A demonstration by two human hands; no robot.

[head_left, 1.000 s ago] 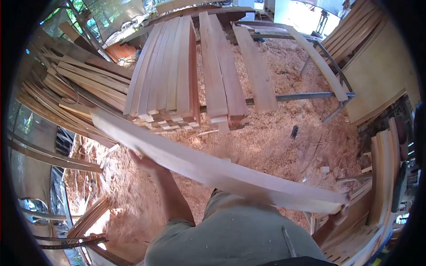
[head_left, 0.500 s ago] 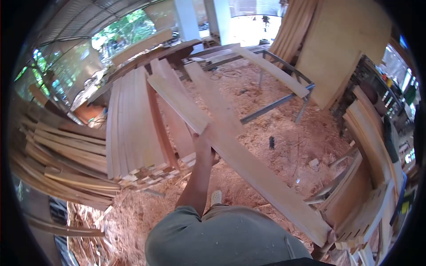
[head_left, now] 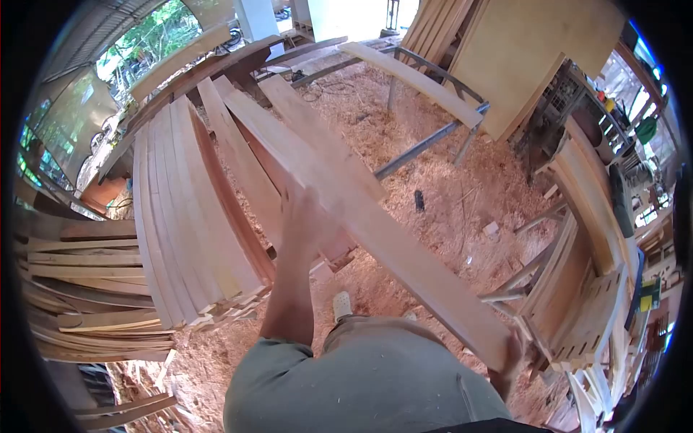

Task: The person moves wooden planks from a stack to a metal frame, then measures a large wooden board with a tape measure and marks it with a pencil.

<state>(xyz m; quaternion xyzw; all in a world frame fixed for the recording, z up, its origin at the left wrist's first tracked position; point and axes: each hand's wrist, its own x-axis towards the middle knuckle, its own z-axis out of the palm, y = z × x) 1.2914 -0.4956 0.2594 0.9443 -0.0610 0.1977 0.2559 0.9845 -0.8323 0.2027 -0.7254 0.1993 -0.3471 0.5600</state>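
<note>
A long pale wooden plank (head_left: 411,263) runs diagonally in front of my body, from the far left down to the near right. My left hand (head_left: 307,209), smeared by motion, grips its left edge partway along. At the near end, my right hand (head_left: 512,357) is wrapped round the plank's corner, with part of it hidden behind the wood. The plank's far end overlaps other loose boards (head_left: 242,155) lying beyond my left hand. To the left of these lies a stack of long boards (head_left: 188,209).
Several curved wood strips (head_left: 94,289) are piled at the left. A metal frame (head_left: 419,148) holds one board (head_left: 415,83) farther off. Slotted, curved wooden pieces (head_left: 592,317) stand close at the right. Wood shavings (head_left: 447,209) cover the floor, with a small dark object (head_left: 419,200) on them.
My view has shifted, and the surroundings sit farther up and left. The plank has moved forward with both hands on it, its far end now nearer the loose boards.
</note>
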